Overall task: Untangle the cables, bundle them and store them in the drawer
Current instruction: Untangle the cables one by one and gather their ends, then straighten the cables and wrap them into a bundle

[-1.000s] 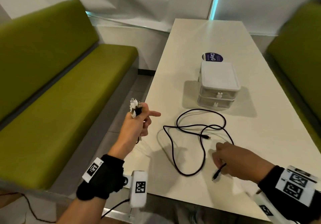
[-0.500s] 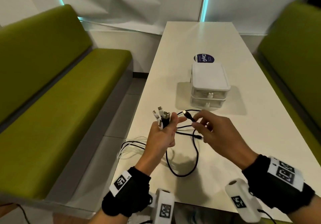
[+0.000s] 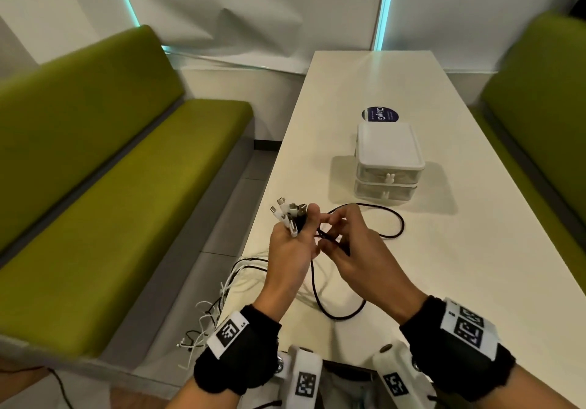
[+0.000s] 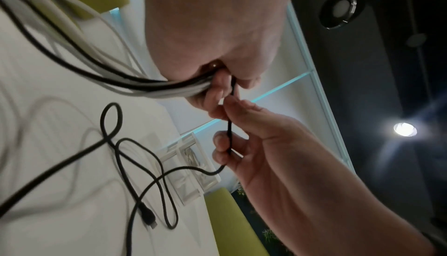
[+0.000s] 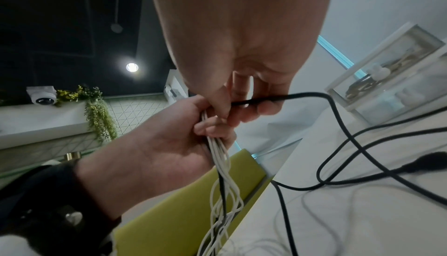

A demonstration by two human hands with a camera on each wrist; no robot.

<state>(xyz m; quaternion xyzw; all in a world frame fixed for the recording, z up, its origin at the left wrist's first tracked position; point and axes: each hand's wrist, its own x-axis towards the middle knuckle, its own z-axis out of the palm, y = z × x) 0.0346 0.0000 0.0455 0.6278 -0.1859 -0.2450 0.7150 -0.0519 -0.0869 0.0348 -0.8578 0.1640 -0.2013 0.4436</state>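
The drawer unit point(image 3: 387, 167) stands on the table point(image 3: 475, 250). Behind it lies a round sticker point(image 3: 379, 114). In front of it a cable point(image 3: 393, 224) loops on the tabletop. Benches flank the table: one point(image 3: 126, 186) left, one point(image 3: 545, 116) right.

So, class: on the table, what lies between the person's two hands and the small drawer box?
In the head view, only a loop of the black cable lies on the table between the hands and the drawer box; the right hand pinches that cable.
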